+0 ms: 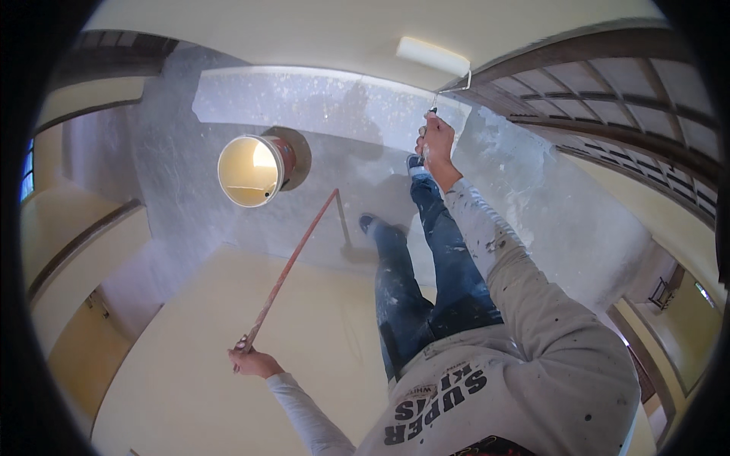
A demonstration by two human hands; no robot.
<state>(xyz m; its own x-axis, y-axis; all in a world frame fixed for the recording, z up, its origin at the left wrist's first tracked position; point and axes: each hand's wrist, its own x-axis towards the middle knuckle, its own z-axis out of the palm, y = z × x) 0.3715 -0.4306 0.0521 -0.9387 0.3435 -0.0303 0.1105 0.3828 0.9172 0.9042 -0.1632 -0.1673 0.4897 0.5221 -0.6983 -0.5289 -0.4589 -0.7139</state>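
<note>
My right hand is stretched out ahead, closed around the dark handle of a paint roller. The white sleeve of the paint roller lies against or very close to the pale wall at the top; I cannot tell if it touches. At the lower left, my left hand grips one end of a long reddish pole. The pole slants up and to the right, its far end free. A round bucket with a white rim and reddish side stands ahead on the left, with pale yellowish paint inside.
A pale sheet runs along the foot of the pale wall over the grey floor. On the right is a dark-framed window or door with panes. My shoes stand near the sheet. Another pale wall curves through the lower left.
</note>
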